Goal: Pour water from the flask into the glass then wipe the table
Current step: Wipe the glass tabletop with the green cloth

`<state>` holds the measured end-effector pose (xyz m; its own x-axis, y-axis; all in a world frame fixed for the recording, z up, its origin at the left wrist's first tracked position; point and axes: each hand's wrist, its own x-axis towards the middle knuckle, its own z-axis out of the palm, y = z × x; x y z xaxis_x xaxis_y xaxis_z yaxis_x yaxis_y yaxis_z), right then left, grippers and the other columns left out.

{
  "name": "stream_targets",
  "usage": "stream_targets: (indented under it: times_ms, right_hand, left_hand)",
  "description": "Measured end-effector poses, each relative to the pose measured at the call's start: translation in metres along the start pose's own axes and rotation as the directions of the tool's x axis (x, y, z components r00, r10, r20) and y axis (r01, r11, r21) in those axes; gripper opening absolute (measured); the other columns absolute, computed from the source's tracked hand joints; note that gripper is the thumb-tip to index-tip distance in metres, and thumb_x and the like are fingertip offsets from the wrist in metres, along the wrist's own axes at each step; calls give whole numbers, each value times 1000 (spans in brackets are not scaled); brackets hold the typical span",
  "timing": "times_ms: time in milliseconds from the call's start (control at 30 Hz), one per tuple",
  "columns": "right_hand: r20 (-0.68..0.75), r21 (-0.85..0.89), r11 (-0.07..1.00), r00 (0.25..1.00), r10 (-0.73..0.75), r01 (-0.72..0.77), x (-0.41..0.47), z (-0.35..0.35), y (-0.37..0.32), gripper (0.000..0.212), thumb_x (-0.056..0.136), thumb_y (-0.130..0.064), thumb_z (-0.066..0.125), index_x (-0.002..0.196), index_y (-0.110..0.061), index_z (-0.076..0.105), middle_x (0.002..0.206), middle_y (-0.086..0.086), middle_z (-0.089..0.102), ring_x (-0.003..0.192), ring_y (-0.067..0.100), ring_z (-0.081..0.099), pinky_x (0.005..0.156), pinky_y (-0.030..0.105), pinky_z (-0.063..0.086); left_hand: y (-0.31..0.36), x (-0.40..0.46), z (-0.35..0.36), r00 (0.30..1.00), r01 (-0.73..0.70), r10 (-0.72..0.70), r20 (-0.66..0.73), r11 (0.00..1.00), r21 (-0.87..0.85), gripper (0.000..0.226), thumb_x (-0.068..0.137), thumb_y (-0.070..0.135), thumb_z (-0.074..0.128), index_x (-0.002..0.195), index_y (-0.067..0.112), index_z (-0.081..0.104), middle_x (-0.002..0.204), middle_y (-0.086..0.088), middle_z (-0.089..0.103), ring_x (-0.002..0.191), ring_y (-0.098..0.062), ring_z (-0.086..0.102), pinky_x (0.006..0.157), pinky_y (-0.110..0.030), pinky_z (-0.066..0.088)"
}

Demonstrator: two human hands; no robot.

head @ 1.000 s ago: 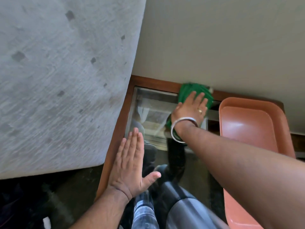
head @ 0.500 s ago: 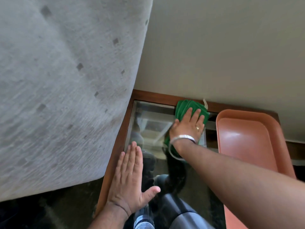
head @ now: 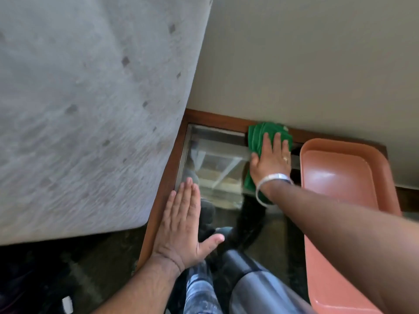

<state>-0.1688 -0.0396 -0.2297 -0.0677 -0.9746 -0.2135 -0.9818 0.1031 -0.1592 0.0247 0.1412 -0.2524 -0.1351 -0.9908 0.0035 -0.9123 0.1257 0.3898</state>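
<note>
While a pink tray [head: 335, 177] occupies the right of the glass-topped bench [head: 217, 168] and a grey cushion [head: 90, 109] overhangs its left edge, the right hand [head: 271, 164] lies flat, grip released, fingers spread, pressing a folded green cloth [head: 260, 137] against the far wooden rim. Left hand [head: 181, 225] rests palm-down, grip released, grasping nothing, near the left rim. Flask and glass: out of frame. Reflections obscure the glass surface.
</note>
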Motion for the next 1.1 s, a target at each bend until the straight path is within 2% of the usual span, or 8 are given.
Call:
stream_targets:
  times_ms: [167,367,533,667,767,833,967,1100]
  right_hand:
    - [118,-109,958,961,-251,264,4,12,-62,67,95,-43,34,153,-19,8,162,14,2,147,36,-1,119,49,4]
    - [369,15,609,562,-740,793,-46,1,4,67,95,-44,39,151,-36,4,157,-7,-12,143,18,-16,115,38,-8]
    - [117,-94,984,983,-143,155,-17,1,11,76,93,-53,40,154,-21,6,162,12,-7,147,35,-6,119,43,0]
    - [79,69,952,953,292,-297,18,5,-61,72,95,-48,35,153,-20,3,162,14,-6,147,37,-5,117,49,5]
    - [154,-187,929,943,-294,320,8,19,-104,70,95,-47,30,153,-20,0,162,15,-3,147,38,-5,118,53,6]
    - [300,-140,650,658,-691,747,-21,20,-99,69,94,-43,39,153,-24,7,162,13,3,147,37,-2,119,52,6]
    - [404,-42,402,383,-830,915,-41,0,-14,71,93,-42,49,152,-26,13,161,7,1,146,31,-5,117,45,-2]
    - [307,-186,752,764,-567,633,-9,-7,15,71,96,-38,46,152,-24,5,162,12,-4,147,34,-6,120,47,3]
  left_hand:
    - [4,1,-9,998,29,-32,56,999,40,113,85,79,37,159,1,4,168,-22,6,156,-37,12,125,-49,7]
    - [6,1,-14,996,45,-48,78,998,31,108,85,76,40,159,1,14,167,-22,11,155,-37,17,123,-51,11]
    - [5,2,-10,998,30,-32,62,999,38,110,84,78,39,160,3,15,168,-22,13,156,-36,17,124,-50,10]
    - [2,2,-4,999,8,-10,39,999,48,114,83,82,39,161,4,10,169,-22,10,157,-33,12,125,-51,11]
    - [3,1,-7,1000,5,-6,10,999,37,115,83,82,37,160,2,8,168,-23,9,157,-31,9,125,-50,7]
    - [3,1,-10,1000,21,-21,-3,999,28,116,83,82,35,158,-1,5,166,-25,5,156,-31,6,126,-49,4]
    - [3,1,-11,1000,22,-22,8,1000,18,120,80,82,35,157,-4,2,165,-28,3,156,-34,6,126,-48,1]
    - [2,3,-8,1000,-7,7,-1,1000,7,119,80,82,36,158,-1,1,166,-26,2,156,-34,7,127,-47,-1]
